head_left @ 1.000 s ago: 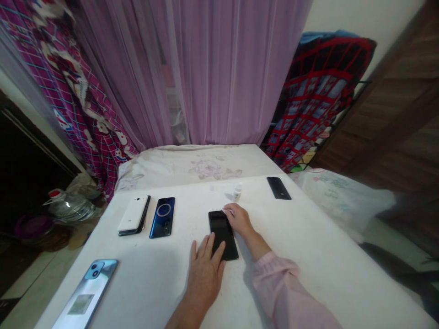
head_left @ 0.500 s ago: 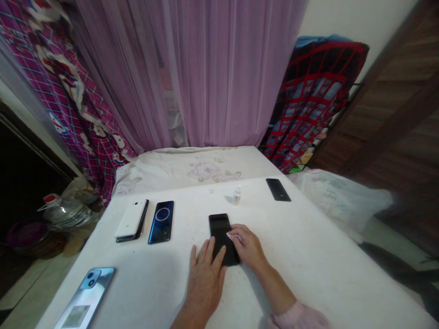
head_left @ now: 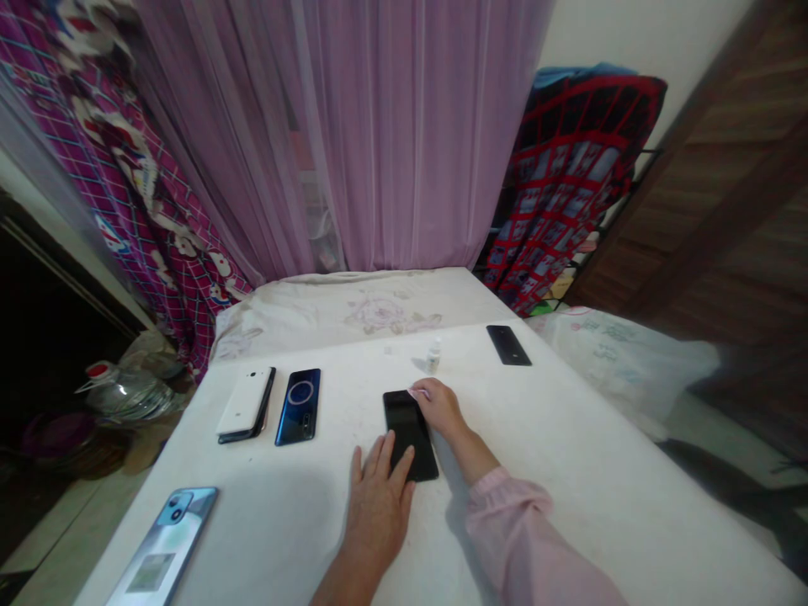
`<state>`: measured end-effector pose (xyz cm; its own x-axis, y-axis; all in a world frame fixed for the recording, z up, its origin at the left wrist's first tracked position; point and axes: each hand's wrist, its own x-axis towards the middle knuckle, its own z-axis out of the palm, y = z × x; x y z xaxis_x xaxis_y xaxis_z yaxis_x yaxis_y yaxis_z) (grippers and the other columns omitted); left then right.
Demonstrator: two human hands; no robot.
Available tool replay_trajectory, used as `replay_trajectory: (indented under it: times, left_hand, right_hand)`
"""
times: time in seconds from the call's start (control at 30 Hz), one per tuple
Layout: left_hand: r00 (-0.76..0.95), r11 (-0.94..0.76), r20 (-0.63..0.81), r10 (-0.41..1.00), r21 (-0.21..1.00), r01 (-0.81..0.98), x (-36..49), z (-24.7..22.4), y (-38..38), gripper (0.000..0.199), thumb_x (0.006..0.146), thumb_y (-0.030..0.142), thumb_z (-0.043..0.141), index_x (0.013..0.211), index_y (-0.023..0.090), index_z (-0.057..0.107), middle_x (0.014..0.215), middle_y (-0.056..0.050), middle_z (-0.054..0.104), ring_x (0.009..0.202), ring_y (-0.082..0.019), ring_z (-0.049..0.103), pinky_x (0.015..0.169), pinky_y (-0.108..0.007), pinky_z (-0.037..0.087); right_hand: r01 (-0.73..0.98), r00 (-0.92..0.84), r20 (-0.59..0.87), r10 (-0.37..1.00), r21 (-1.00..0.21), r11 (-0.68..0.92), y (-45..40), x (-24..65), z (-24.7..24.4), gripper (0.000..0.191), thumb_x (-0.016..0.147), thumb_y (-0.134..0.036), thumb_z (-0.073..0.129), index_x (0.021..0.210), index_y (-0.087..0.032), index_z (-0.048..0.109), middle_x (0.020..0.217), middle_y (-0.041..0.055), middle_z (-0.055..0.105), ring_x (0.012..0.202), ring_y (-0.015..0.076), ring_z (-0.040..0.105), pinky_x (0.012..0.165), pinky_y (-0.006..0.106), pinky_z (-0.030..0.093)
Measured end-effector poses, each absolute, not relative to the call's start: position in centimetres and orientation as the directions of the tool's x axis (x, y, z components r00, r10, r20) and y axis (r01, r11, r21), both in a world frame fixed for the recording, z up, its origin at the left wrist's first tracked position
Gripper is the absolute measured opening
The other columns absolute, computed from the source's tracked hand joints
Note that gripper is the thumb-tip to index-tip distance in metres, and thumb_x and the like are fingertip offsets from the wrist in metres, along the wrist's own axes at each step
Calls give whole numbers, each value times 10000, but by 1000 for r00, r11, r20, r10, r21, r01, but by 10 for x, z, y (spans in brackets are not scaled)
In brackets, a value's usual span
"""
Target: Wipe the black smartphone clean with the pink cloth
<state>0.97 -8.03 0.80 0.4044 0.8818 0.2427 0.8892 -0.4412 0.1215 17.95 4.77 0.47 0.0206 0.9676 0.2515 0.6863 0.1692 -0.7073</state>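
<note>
A black phone (head_left: pixel 410 429) lies flat on the white table, its dark, glossy face up. My left hand (head_left: pixel 379 497) rests with fingers spread, fingertips on the phone's lower left part. My right hand (head_left: pixel 440 406) is closed in a pinch at the phone's top right corner. Between its fingertips shows a small white piece (head_left: pixel 413 391), like a bit of cloth or wipe; most of it is hidden. Just beyond the phone stands a small white bottle (head_left: pixel 433 358), upright.
To the left lie a blue phone (head_left: pixel 299 407), a stack topped by a white phone (head_left: pixel 245 404), and a light blue phone (head_left: pixel 165 547) nearer me. A black phone-shaped slab (head_left: pixel 508 345) is at the far right. A clear plastic bag (head_left: pixel 622 358) hangs beside the table's right edge.
My right hand has slid away from me along the phone's right side, up to its top corner, still pinching the white piece. My left hand has stayed in place on the phone.
</note>
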Motion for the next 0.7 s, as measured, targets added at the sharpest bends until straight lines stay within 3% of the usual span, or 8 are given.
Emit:
replay_trajectory:
  times: [0.43, 0.7]
  left_hand:
    - [415, -454, 241, 877, 134, 881, 9, 8, -80, 514, 867, 154, 549, 1360, 288, 495, 1470, -104, 425, 1311, -302, 428, 1045, -593, 325]
    - [412, -453, 261, 873, 124, 883, 9, 3, -79, 488, 881, 161, 530, 1350, 290, 506, 1466, -97, 433, 1311, -306, 429, 1055, -581, 314]
  right_hand:
    - [558, 11, 282, 959, -798, 228, -37, 191, 0, 170, 866, -274, 552, 830, -232, 713, 865, 45, 679, 811, 169, 640, 761, 288, 508]
    - [711, 30, 243, 970, -687, 150, 6, 183, 8, 141, 837, -206, 577, 819, -238, 713, 868, 36, 677, 827, 173, 635, 777, 294, 482]
